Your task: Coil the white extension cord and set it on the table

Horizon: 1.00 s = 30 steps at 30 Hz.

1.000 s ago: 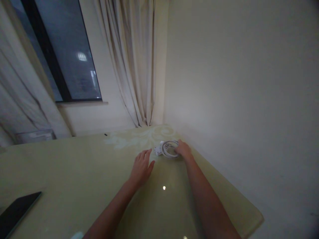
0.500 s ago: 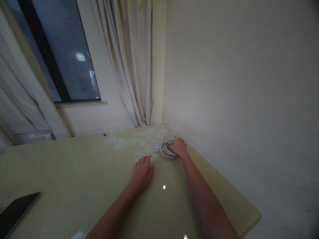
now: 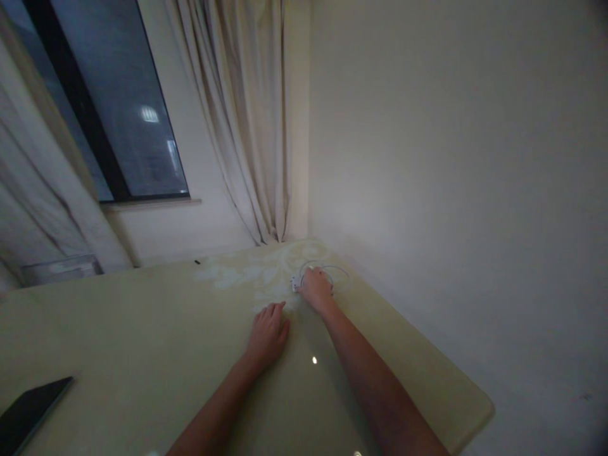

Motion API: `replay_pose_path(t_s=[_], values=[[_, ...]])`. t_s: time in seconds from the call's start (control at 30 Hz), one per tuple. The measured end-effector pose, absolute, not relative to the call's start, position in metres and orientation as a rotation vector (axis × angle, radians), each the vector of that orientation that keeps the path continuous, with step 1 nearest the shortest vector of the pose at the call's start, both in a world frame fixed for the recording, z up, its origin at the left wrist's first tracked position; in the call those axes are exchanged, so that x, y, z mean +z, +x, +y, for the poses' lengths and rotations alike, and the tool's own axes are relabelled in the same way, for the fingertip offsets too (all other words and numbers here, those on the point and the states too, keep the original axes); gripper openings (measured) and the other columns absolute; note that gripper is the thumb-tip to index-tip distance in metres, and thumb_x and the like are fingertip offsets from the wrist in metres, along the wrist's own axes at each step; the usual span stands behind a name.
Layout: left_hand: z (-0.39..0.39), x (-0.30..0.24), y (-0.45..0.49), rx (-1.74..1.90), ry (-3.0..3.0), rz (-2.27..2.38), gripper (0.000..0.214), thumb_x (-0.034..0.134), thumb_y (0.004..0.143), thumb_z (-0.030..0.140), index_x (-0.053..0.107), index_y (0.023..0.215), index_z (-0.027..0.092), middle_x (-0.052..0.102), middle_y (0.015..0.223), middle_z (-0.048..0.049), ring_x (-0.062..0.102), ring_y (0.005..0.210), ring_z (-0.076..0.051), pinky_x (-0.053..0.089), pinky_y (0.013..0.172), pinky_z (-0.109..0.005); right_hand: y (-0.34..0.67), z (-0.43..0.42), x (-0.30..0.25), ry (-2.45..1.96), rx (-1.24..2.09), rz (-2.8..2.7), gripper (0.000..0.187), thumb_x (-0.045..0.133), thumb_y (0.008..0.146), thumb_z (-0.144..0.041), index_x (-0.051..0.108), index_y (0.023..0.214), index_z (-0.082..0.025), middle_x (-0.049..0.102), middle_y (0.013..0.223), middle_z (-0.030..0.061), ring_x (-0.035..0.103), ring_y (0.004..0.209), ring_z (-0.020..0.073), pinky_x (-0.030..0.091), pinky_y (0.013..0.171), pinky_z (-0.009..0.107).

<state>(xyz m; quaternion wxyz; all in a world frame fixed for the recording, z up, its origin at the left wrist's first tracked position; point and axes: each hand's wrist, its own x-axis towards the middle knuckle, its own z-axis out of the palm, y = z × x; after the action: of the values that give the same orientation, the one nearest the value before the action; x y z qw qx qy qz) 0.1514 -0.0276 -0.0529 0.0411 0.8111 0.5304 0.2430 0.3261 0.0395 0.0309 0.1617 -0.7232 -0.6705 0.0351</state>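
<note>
My right hand (image 3: 315, 288) reaches to the far right corner of the pale green table (image 3: 142, 329) and closes over a white plug block (image 3: 295, 283) with a coiled white cable (image 3: 332, 271). The cable loop spreads out behind and to the right of the hand. My left hand (image 3: 267, 329) lies flat on the tabletop, fingers stretched out, a short way in front of the plug block and holding nothing.
A dark flat device (image 3: 28, 415) lies at the table's near left edge. A wall runs along the table's right side. A cream curtain (image 3: 256, 126) hangs in the corner beside a dark window (image 3: 109, 107). A small dark speck (image 3: 196, 261) sits near the back edge.
My right hand has slid left across the coil onto the plug block, and the cable loop has loosened and spread. My left hand has drawn back slightly and settled flat.
</note>
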Motion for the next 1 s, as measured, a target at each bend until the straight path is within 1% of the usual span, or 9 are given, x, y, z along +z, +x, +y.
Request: replay_pose_path(t_s=[0.13,0.23,0.3,0.43,0.5,0.57,0.73,0.9,1.0], values=[[-0.028,-0.052,0.151,0.719,2.49,1.629,0.045,0.045,0.104,0.028,0.058,0.143,0.013,0.067,0.135,-0.0191,0.062,0.125,-0.032,0.046,0.108,-0.048,0.317,0.041,0.021,-2.07,0.126,-1.929,0.038,0.059,0.099,-0.017,0.06,0.137,-0.009,0.064,0.136,0.0256,0.071,0.117,0.0296,0.056,0.091,0.036],[-0.029,-0.05,0.151,0.71,2.489,1.637,0.042,0.046,0.103,0.025,0.06,0.141,0.014,0.067,0.134,-0.0177,0.063,0.124,-0.031,0.046,0.107,-0.046,0.31,0.041,0.017,-2.051,0.076,-1.913,0.041,0.042,0.101,-0.005,0.058,0.138,-0.01,0.059,0.141,0.0264,0.068,0.121,0.0276,0.055,0.092,0.036],[-0.031,-0.048,0.15,0.708,2.487,1.638,0.038,0.046,0.103,0.023,0.062,0.136,0.015,0.068,0.131,-0.0166,0.063,0.122,-0.03,0.046,0.106,-0.045,0.307,0.039,0.016,-2.032,0.044,-1.908,0.042,0.038,0.102,-0.005,0.056,0.139,-0.012,0.057,0.144,0.0253,0.064,0.127,0.0278,0.055,0.093,0.036],[-0.034,-0.046,0.149,0.719,2.477,1.642,0.031,0.046,0.103,0.022,0.067,0.126,0.016,0.069,0.125,-0.0151,0.064,0.117,-0.028,0.046,0.103,-0.043,0.312,0.036,0.014,-2.013,0.015,-1.9,0.041,0.058,0.102,-0.026,0.056,0.141,-0.014,0.055,0.146,0.0231,0.054,0.136,0.0329,0.055,0.095,0.039],[-0.035,-0.045,0.148,0.728,2.473,1.645,0.029,0.047,0.103,0.022,0.068,0.123,0.017,0.07,0.123,-0.0143,0.065,0.115,-0.028,0.046,0.101,-0.042,0.317,0.037,0.013,-2.022,0.028,-1.888,0.053,0.071,0.095,-0.039,0.057,0.14,-0.014,0.054,0.147,0.0237,0.051,0.138,0.0356,0.053,0.099,0.042],[-0.035,-0.045,0.146,0.738,2.471,1.647,0.028,0.047,0.103,0.022,0.069,0.12,0.017,0.071,0.121,-0.0136,0.065,0.113,-0.028,0.046,0.1,-0.041,0.323,0.041,0.012,-2.046,0.066,-1.872,0.064,0.078,0.088,-0.044,0.057,0.14,-0.013,0.054,0.148,0.0255,0.053,0.138,0.0369,0.051,0.102,0.043],[-0.035,-0.046,0.144,0.771,2.464,1.646,0.025,0.048,0.103,0.02,0.071,0.113,0.018,0.072,0.116,-0.0128,0.066,0.109,-0.027,0.047,0.097,-0.041,0.333,0.053,0.009,-2.075,0.253,-1.904,0.063,0.079,0.086,-0.027,0.056,0.142,-0.008,0.068,0.131,0.0272,0.07,0.118,0.0345,0.053,0.095,0.04],[-0.035,-0.046,0.142,0.829,2.452,1.622,0.023,0.05,0.102,0.018,0.072,0.109,0.019,0.073,0.113,-0.0119,0.067,0.107,-0.026,0.048,0.097,-0.04,0.337,0.053,0.013,-1.973,0.326,-1.951,0.062,0.065,0.088,-0.006,0.052,0.148,-0.009,0.074,0.122,0.0251,0.072,0.117,0.0346,0.051,0.094,0.04],[-0.036,-0.046,0.14,0.863,2.433,1.605,0.023,0.051,0.101,0.018,0.073,0.108,0.019,0.073,0.112,-0.0121,0.068,0.106,-0.027,0.049,0.096,-0.041,0.343,0.054,0.026,-1.889,0.338,-1.89,0.049,0.066,0.089,-0.012,0.059,0.138,-0.013,0.074,0.12,0.0229,0.071,0.114,0.0349,0.05,0.093,0.04]])
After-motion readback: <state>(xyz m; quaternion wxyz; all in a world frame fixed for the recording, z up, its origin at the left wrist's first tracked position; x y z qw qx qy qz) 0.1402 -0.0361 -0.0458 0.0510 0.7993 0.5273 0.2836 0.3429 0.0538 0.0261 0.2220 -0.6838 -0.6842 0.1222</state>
